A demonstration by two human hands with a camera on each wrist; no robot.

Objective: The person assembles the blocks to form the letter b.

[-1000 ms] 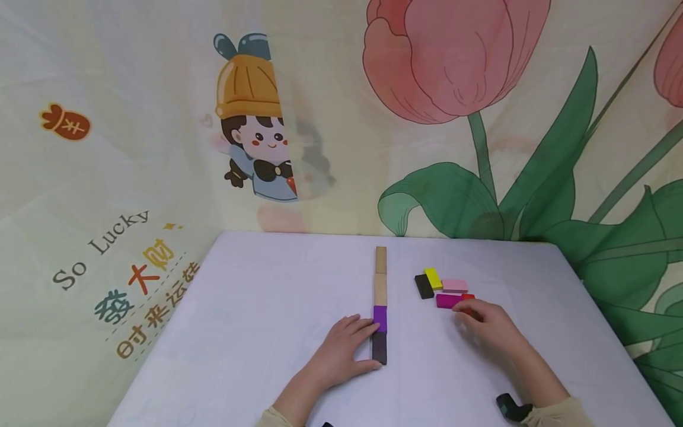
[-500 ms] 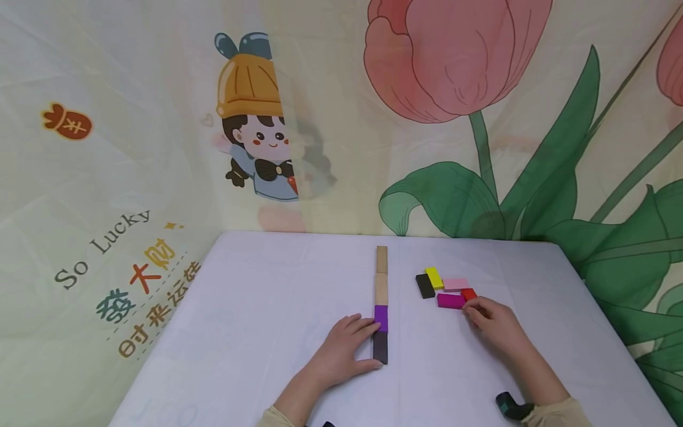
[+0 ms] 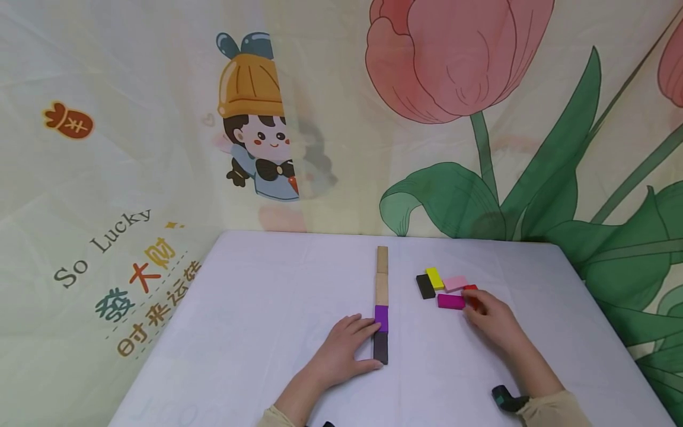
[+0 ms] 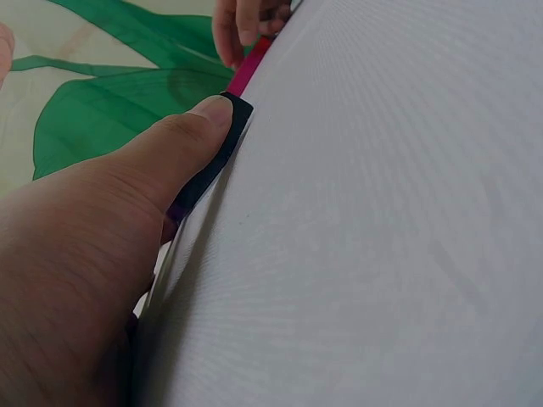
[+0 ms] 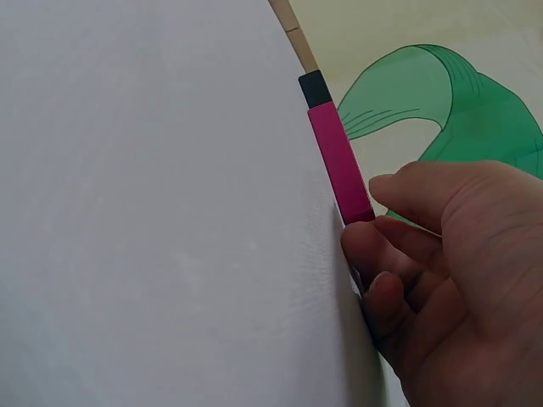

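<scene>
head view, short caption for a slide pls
Left hand steadies a row of blocks; right hand reaches the red block.

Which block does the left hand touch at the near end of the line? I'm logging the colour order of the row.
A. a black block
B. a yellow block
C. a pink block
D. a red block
A: the left hand rests against the black block, just below the purple block.

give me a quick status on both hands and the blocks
Left hand rests against black block ending the row. Right hand touches red block. Nothing blocking.
</scene>
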